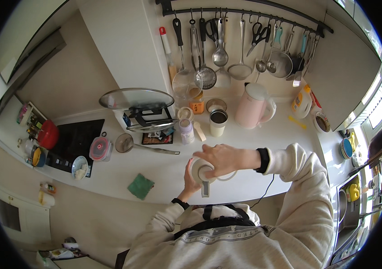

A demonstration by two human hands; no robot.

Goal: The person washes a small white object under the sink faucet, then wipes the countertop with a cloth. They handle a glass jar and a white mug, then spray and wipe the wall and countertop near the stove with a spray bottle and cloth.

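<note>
A white jug-like vessel point(196, 165) with a rounded handle point(229, 177) on its right is between my hands, near the counter's front edge. My left hand point(191, 180) wraps around its left side. Over the mouth reaches my right hand point(223, 159), its fingers on the rim and on a round inner part point(205, 171). A grey strip point(205, 190) juts towards me below that part; what it belongs to is unclear. Just beyond stand a cream tumbler point(218, 126) with a dark open mouth and a lilac bottle point(186, 131). Beside the bottle lies a small wooden scoop point(199, 131).
A pink electric kettle point(250, 107) stands at the back right. A long-handled strainer point(123, 143) and a green cloth point(140, 186) lie left of my hands. Further left are a lidded container point(99, 149), a bowl point(80, 163) and a black cooktop point(76, 138). Utensils hang from a rail point(211, 11).
</note>
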